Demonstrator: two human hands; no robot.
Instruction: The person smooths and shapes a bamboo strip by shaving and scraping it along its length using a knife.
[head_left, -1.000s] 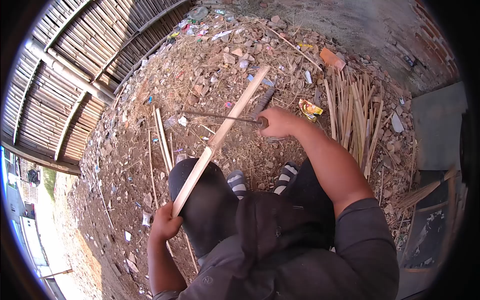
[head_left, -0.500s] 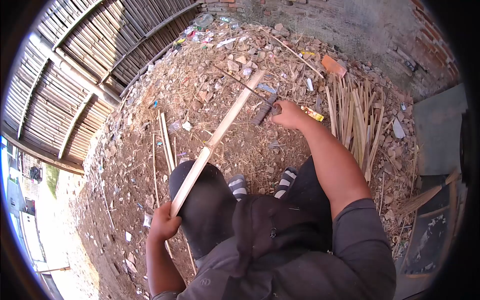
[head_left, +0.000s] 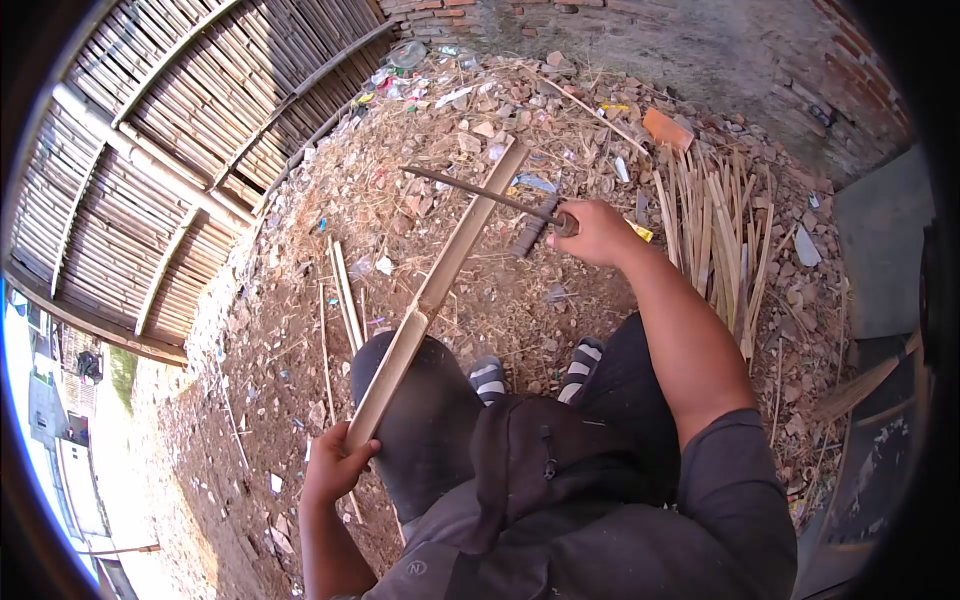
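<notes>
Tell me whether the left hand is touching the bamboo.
Touching. The head view shows the left hand closed on the near end of the bamboo, with no gap between them.

- From here I see brown dirt ground; broken rubble covers its far part;
- a sheaf of pale strips lies right; narrow strips lie left;
- I spot a dark ridged cylinder; an orange slab; plastic litter farther off

Bright daylight, fisheye bending, left seemingly overexposed
</notes>
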